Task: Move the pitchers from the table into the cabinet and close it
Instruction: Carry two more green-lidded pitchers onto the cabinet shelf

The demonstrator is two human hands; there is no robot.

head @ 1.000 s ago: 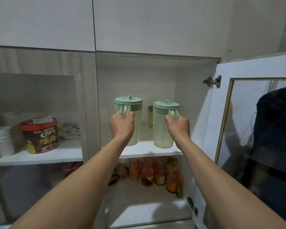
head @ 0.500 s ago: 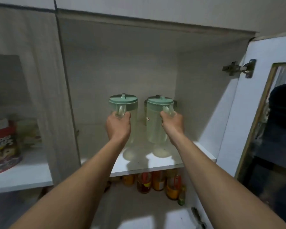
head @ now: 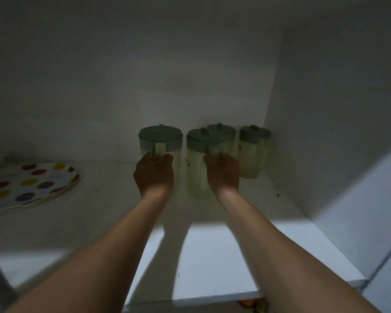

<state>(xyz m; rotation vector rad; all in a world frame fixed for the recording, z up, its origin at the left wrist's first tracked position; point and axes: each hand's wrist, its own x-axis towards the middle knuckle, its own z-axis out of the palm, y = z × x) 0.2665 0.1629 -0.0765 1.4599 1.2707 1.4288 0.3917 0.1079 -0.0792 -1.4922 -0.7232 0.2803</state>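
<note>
Deep in the dim cabinet, my left hand [head: 154, 175] grips the handle of a pale green pitcher with a green lid [head: 160, 141]. My right hand [head: 221, 172] grips the handle of a second pitcher [head: 201, 143] just to its right. Both pitchers are upright near the back of the white shelf [head: 212, 256]; whether their bases touch it is hidden by my hands. Two more lidded pitchers stand against the back wall: one [head: 224, 129] behind the right-hand pitcher, another [head: 253, 152] in the right corner.
A white plate with coloured dots [head: 32, 184] lies on the shelf at the left. The cabinet's right wall [head: 325, 132] is close beside the corner pitcher. The shelf's front edge is brightly lit; jars show below it at the bottom.
Both hands have pushed the pitchers further back into the cabinet, close to the rear wall. My view has moved in, showing the dotted plate and two more pitchers.
</note>
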